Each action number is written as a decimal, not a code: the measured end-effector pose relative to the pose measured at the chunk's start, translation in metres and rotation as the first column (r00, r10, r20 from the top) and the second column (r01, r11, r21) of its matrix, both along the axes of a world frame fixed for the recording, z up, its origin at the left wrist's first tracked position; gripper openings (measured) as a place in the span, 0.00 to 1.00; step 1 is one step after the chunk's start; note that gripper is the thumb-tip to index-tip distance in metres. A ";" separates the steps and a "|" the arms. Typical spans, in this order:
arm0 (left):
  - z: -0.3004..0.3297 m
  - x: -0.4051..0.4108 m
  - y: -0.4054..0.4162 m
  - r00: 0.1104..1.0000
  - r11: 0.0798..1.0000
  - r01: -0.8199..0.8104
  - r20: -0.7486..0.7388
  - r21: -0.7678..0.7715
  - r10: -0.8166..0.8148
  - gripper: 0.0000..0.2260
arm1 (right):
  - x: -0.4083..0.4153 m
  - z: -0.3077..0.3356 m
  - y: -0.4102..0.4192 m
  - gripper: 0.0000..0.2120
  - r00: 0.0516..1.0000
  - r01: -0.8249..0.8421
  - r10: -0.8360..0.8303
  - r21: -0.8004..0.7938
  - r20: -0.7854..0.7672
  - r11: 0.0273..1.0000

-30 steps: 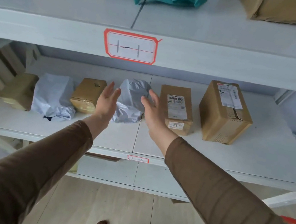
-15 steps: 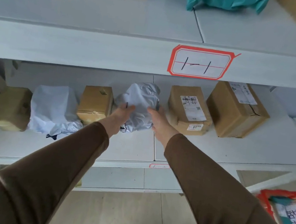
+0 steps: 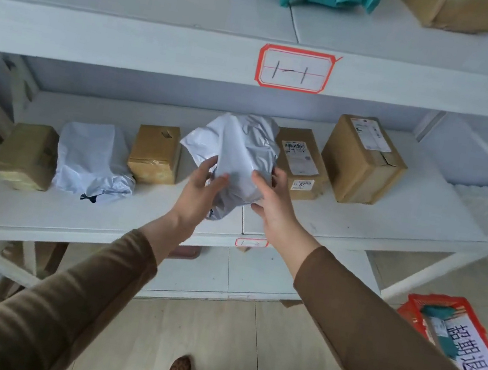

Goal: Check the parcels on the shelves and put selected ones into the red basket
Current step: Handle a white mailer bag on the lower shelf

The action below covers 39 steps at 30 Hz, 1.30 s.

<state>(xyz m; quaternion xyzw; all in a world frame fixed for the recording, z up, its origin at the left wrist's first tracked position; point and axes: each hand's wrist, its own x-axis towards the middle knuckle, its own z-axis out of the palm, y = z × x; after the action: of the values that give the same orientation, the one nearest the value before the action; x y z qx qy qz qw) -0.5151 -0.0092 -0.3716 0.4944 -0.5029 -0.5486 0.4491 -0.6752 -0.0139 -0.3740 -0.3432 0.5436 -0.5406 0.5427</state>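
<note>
The left hand (image 3: 200, 187) and the right hand (image 3: 272, 199) both have hold of the grey poly-bag parcel (image 3: 240, 158), fingers curled round its lower sides, left thumb pressed to its near face, so the soft bag stands tilted up between them just above the middle shelf (image 3: 390, 221). This looks like the checking step: the parcel is raised for a look, and no label shows on the side facing out, so the next move probably calls for turning it over to find one, then deciding whether it goes in the basket. Just right of the parcel sits a small labelled carton (image 3: 298, 164), nearly touching the right hand's fingers, and beyond that a larger brown box (image 3: 361, 162). Just left of the parcel stands a taped brown box (image 3: 155, 153), then a white poly bag (image 3: 93, 161), then a plastic-wrapped box (image 3: 25, 155) at the far end. Above the parcel, the upper shelf edge carries a red-bordered tag (image 3: 294, 69). The red basket (image 3: 452, 333) rests on the floor well to the right of and below the parcel, with a teal packet and a printed sheet already inside. The right forearm lies across the way to it, so the carry likely means swinging right and down, clear of the shelf's white diagonal brace (image 3: 433, 272).
</note>
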 end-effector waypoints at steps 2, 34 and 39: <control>0.009 -0.006 0.035 0.997 0.993 -0.006 0.082 -0.119 0.016 0.16 | -0.013 0.011 0.029 0.27 0.998 0.014 -0.013 -0.023 0.063 1.000; 0.045 -0.020 0.128 0.921 0.955 0.271 -0.320 0.116 -0.222 0.13 | -0.067 -0.002 0.118 0.32 0.941 -0.139 0.146 -0.046 0.304 0.989; 0.061 0.000 0.109 0.831 0.840 0.374 0.545 -0.394 -0.114 0.46 | -0.083 -0.010 0.116 0.14 0.979 -0.096 0.070 0.128 0.193 0.987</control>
<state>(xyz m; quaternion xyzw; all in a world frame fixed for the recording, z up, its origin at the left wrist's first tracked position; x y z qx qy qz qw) -0.5151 0.0995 -0.3104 0.4200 -0.7834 -0.3119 0.3356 -0.7584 0.1026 -0.3844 -0.2751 0.5107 -0.5089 0.6360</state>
